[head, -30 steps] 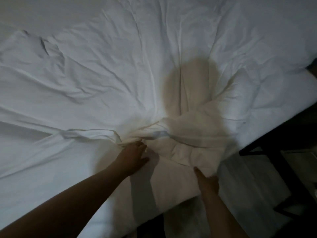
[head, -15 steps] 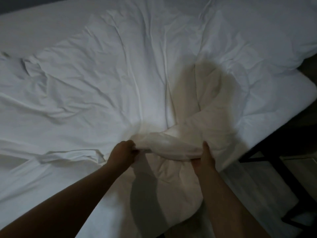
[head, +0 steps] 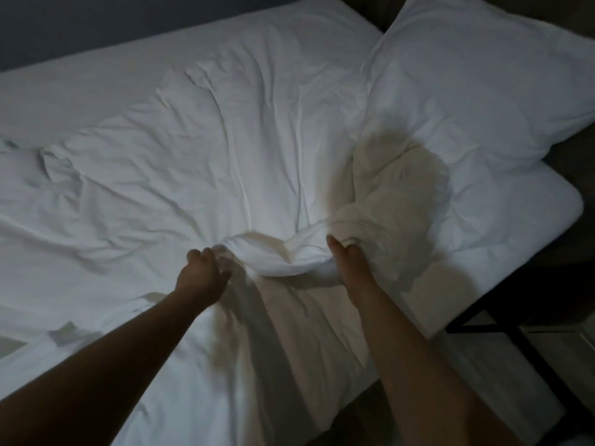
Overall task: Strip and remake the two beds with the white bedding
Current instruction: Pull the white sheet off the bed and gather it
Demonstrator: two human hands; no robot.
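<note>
A white duvet (head: 199, 162) lies crumpled across the bed, its near edge bunched into a thick roll. My left hand (head: 201, 275) grips the left end of that roll, fingers curled into the cloth. My right hand (head: 343, 255) grips the right end, thumb up and fingers buried in the fold. A white pillow (head: 476, 78) lies at the bed's far right corner. The white mattress (head: 547, 217) shows bare at the right, beyond the duvet. The room is dim.
A black metal bed frame (head: 502, 326) runs under the mattress at the lower right, over a pale floor (head: 560, 355). A dark wall (head: 96, 24) stands behind the bed at the top left.
Both hands have moved up and away from the bed's edge, carrying the bunched duvet fold further onto the mattress. The view has tilted up, so the pillow now shows.
</note>
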